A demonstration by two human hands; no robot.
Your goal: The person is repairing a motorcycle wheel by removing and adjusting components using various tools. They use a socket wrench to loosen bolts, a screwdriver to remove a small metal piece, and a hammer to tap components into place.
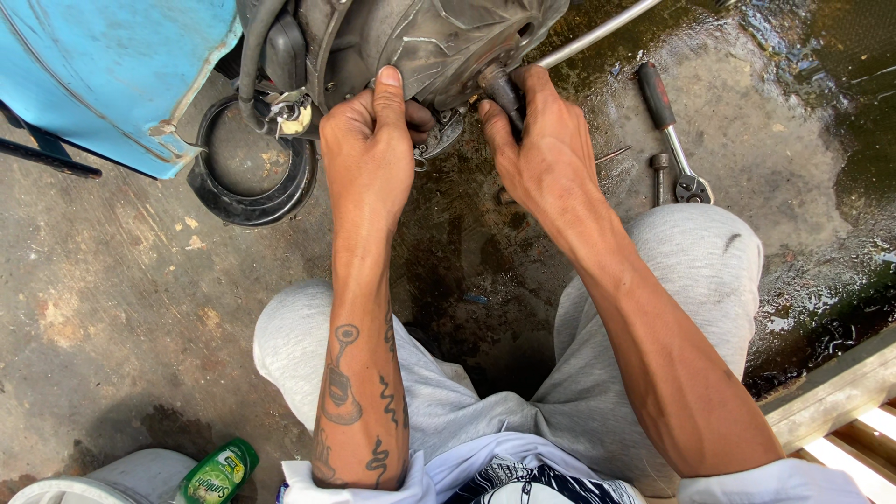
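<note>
At top centre, the left hand (pixel 371 140) clamps a grimy, heavy-looking engine casing (pixel 439 42), while the right hand (pixel 537 140) grips a rigid socket wrench (pixel 509 93) near its head, likely greasy.

Bright daylight fills the picture. The sun falls hard on both arms and on the grey shorts (pixel 691 271), which look almost white. A dark shadow lies on the floor (pixel 121 308) between the knees. The wet ground (pixel 803 56) at the top right shines with glare. Everything looks sharp, with no blur. The edges bend a little.
</note>
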